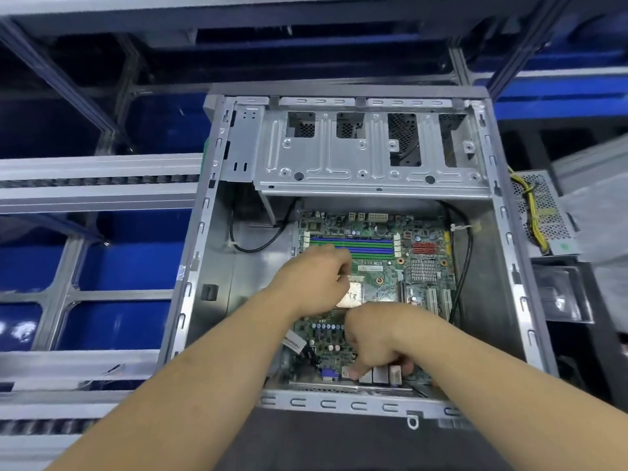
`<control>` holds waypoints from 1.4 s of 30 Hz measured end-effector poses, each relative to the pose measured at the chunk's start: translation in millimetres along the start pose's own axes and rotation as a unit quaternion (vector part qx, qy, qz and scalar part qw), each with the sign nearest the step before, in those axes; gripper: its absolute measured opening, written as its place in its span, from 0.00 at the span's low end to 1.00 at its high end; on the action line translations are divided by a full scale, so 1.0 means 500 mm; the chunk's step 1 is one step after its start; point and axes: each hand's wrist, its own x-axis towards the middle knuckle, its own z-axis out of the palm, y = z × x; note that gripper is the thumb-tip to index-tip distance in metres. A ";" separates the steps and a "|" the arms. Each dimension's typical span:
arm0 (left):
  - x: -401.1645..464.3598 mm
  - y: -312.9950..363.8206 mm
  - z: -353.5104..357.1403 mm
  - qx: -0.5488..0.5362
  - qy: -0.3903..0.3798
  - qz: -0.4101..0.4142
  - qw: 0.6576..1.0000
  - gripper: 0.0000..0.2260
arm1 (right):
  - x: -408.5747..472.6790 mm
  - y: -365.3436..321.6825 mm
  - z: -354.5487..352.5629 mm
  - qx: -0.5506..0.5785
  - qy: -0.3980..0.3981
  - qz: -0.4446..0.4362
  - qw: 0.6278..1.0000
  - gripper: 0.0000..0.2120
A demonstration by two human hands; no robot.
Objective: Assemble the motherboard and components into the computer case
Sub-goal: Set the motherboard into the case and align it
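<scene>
Hands, two [316, 283] [377, 338], one motherboard [421, 266], one case [373, 158]

Two bare forearms, no sleeves or gloves

blue bins [136, 266] sit in a grey metal rack [98, 171] left of the work surface.

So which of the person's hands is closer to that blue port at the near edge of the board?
The right hand. Its fingertips press on the metal ports just beside the blue port. The left hand is farther up the motherboard, over the CPU.
</scene>
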 end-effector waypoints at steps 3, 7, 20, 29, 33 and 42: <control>0.005 -0.006 0.002 0.016 0.079 -0.048 0.996 0.13 | -0.001 0.007 -0.004 0.018 -0.002 -0.012 1.000 0.16; 0.008 0.002 0.007 0.032 0.118 -0.065 0.990 0.25 | -0.001 -0.003 -0.010 -0.010 0.001 -0.004 1.000 0.13; 0.016 -0.025 0.003 0.066 0.063 -0.134 0.987 0.32 | 0.020 -0.032 0.003 -0.064 0.016 0.050 0.997 0.20; 0.015 -0.021 0.002 -0.009 0.053 -0.138 0.989 0.31 | 0.017 -0.008 0.019 0.031 0.046 0.067 0.996 0.16; 0.012 -0.020 -0.003 -0.018 0.050 -0.140 0.989 0.32 | 0.018 -0.015 0.019 0.055 0.069 0.097 0.991 0.17; 0.010 -0.007 -0.020 -0.016 0.050 -0.138 0.989 0.31 | 0.009 -0.039 0.014 -0.008 0.040 0.066 0.997 0.28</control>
